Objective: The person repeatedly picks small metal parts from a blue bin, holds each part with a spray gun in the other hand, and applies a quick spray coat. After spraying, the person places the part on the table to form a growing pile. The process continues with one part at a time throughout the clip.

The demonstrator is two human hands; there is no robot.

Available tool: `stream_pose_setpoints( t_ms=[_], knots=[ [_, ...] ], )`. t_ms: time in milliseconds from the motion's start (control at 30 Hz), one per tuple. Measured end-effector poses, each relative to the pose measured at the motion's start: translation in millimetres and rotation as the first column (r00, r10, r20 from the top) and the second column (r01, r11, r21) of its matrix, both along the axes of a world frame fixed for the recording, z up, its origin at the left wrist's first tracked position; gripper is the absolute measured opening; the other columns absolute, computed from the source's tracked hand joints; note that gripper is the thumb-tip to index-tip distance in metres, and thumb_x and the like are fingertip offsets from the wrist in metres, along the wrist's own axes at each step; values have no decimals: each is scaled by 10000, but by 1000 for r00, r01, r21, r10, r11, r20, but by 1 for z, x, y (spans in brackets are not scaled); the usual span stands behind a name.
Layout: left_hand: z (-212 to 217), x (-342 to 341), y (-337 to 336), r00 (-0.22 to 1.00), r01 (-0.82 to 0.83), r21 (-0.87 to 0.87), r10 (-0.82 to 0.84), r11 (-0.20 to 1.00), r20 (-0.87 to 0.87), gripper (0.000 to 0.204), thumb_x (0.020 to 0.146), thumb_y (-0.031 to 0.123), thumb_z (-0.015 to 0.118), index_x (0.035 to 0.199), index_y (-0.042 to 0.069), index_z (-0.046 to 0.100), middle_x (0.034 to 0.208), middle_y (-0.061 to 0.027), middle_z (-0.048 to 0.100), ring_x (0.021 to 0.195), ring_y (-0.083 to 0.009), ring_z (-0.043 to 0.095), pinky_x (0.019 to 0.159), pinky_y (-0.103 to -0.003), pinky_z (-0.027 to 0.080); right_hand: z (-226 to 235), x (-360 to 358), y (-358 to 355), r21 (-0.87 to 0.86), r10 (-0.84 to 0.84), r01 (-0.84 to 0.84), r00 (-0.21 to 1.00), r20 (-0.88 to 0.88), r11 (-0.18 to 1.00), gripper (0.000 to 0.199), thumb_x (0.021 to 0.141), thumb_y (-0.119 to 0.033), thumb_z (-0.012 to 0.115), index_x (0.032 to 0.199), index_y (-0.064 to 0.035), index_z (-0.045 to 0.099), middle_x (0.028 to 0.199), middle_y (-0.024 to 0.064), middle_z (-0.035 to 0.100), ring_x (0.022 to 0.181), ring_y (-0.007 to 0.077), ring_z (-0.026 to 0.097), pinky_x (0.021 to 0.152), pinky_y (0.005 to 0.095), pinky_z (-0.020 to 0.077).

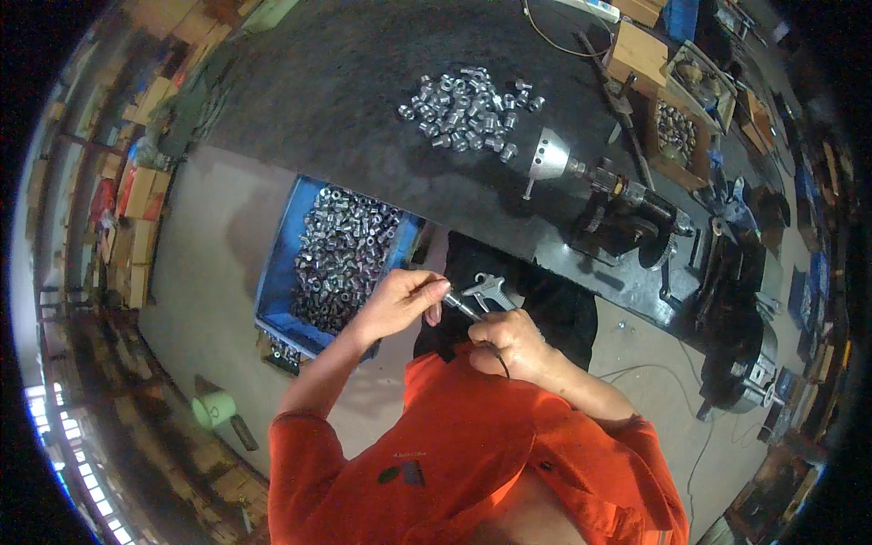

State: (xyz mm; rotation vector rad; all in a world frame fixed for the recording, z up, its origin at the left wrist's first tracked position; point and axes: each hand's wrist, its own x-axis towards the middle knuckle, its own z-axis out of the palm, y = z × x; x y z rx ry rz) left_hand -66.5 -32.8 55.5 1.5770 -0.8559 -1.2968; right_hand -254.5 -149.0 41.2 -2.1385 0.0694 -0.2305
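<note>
Close in front of my body, my left hand (406, 302) pinches a small shiny metal fitting between thumb and fingers. My right hand (516, 342) is wrapped round a slim metal hand tool (465, 311) with a black cord or hose trailing below the fist. The tool's tip points at the fitting and meets it or nearly so; my fingers partly hide that spot. Just beyond the tool, a silver air blow gun (491, 290) lies against the dark cloth over my lap. Left of my left hand stands a blue crate (282, 250) full of metal fittings (345, 250).
On the dark workbench (309, 91) lies a pile of metal fittings (468, 111). Right of it sits a bench machine with a silver conical head (549, 156). A cardboard box of small parts (675, 132) is farther right. A pale green container (213, 410) is on the floor.
</note>
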Motion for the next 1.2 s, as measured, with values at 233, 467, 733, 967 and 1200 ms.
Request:
stream_pose_setpoints(
  t_ms=[233, 467, 733, 967, 1200],
  knots=[
    [2, -4, -5, 998, 19, -27, -21, 999, -60, 240, 915, 192, 532, 907, -39, 597, 621, -38, 572, 520, -85, 548, 474, -219, 454, -4, -1, 1, 116, 12, -12, 1000, 4, 993, 134, 621, -148, 607, 586, -64, 509, 571, 134, 512, 571, 328, 558, 509, 434, 437],
    [4, -10, -3, 1000, -15, 29, 15, 999, 20, 209, 924, 150, 503, 910, -39, 594, 675, -62, 603, 517, -83, 551, 468, -224, 447, -5, -2, 6, -152, -72, 67, 997, -28, 986, 139, 608, -183, 602, 573, -82, 512, 574, 115, 528, 547, 315, 558, 500, 430, 439],
    [6, -3, -4, 990, 117, -59, -121, 991, -73, 156, 907, 83, 510, 979, -35, 580, 741, -53, 602, 618, -84, 572, 567, -222, 472, -9, -4, -3, 518, 83, -49, 996, -43, 854, 204, 678, -127, 561, 564, -48, 412, 493, 72, 404, 472, 194, 455, 477, 312, 367],
    [17, 4, -10, 973, 171, -112, -186, 979, -136, 161, 895, 51, 521, 1024, -32, 569, 774, -40, 585, 684, -88, 571, 639, -231, 483, -6, -2, -6, 289, 62, -44, 997, -54, 956, 228, 688, -160, 597, 556, -54, 445, 510, 102, 449, 501, 256, 505, 500, 366, 383],
    [9, 3, -9, 971, 141, -51, -148, 989, -186, 170, 891, 45, 526, 1036, -36, 561, 774, -47, 593, 680, -96, 571, 638, -234, 481, -5, -4, -7, 468, 83, -16, 989, -124, 883, 213, 656, -123, 569, 532, -48, 413, 517, 55, 391, 482, 174, 433, 476, 344, 313]
  ],
)
